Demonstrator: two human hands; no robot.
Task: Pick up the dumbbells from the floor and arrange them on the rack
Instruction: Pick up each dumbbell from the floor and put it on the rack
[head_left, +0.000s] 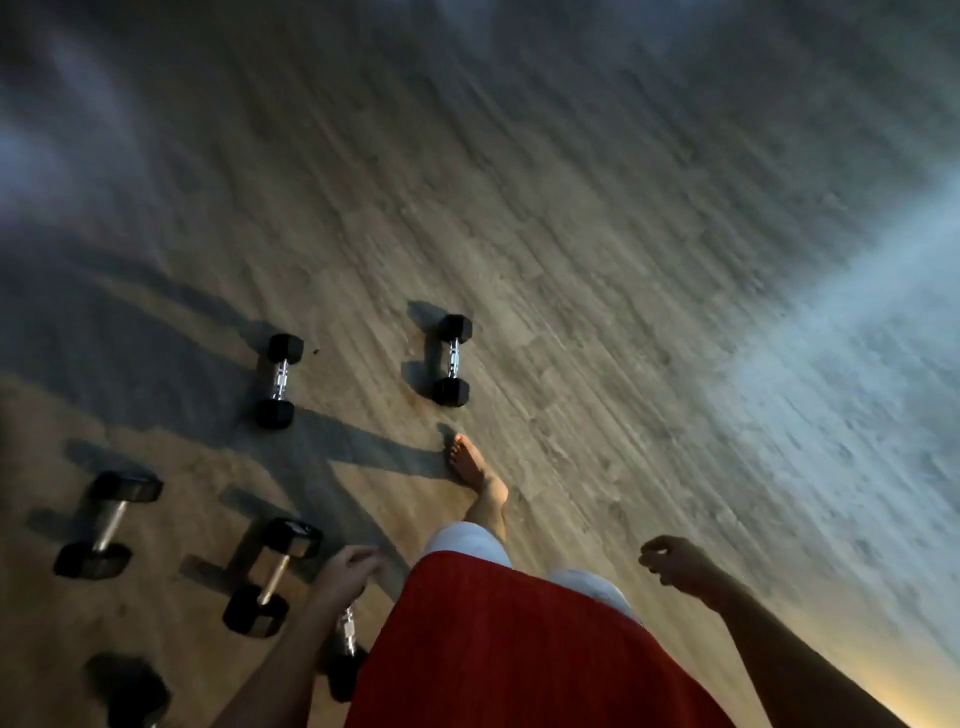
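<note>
Black-ended dumbbells (279, 381) lie apart on the wood floor (623, 312), two ahead of a bare foot (470, 462) and more further left, while the left hand (345, 569) and right hand (675, 564) hang loosely curled, holding nothing.

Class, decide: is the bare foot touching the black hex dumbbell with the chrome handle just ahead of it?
Apart. The head view shows wooden floor between the bare foot and the black hex dumbbell ahead.

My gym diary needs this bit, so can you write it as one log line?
left hand: empty | right hand: empty | dumbbells: several on floor | rack: not in view
</note>
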